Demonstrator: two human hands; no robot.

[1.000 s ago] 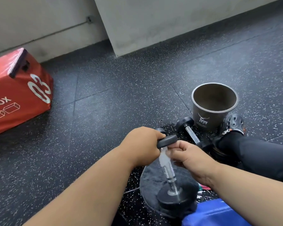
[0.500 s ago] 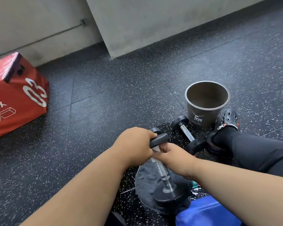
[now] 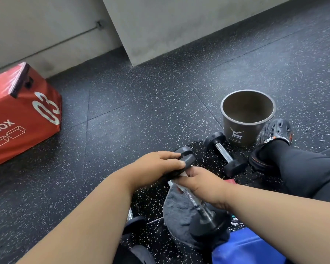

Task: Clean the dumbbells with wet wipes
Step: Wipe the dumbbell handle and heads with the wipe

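A small black dumbbell (image 3: 208, 220) with a chrome handle stands tilted on its lower head, on a dark grey towel (image 3: 177, 212). My left hand (image 3: 156, 166) grips its upper head. My right hand (image 3: 200, 183) is wrapped round the handle just under that head, holding a white wet wipe (image 3: 181, 184) against the metal. A second dumbbell (image 3: 224, 152) lies on the floor beyond my hands, by the bucket. Another black head (image 3: 184, 149) shows behind the held one.
A dark bucket (image 3: 247, 130) stands open at the right, beside my black-clad leg and clog (image 3: 274, 132). A red plyo box (image 3: 21, 113) sits at the left near the grey wall. A blue object (image 3: 246, 248) lies at the bottom right. Another dumbbell part (image 3: 133, 222) peeks under my left forearm.
My right hand has slid up the handle with the wipe, from its middle to just below the top head. The view has shifted slightly; my left hand keeps its hold.
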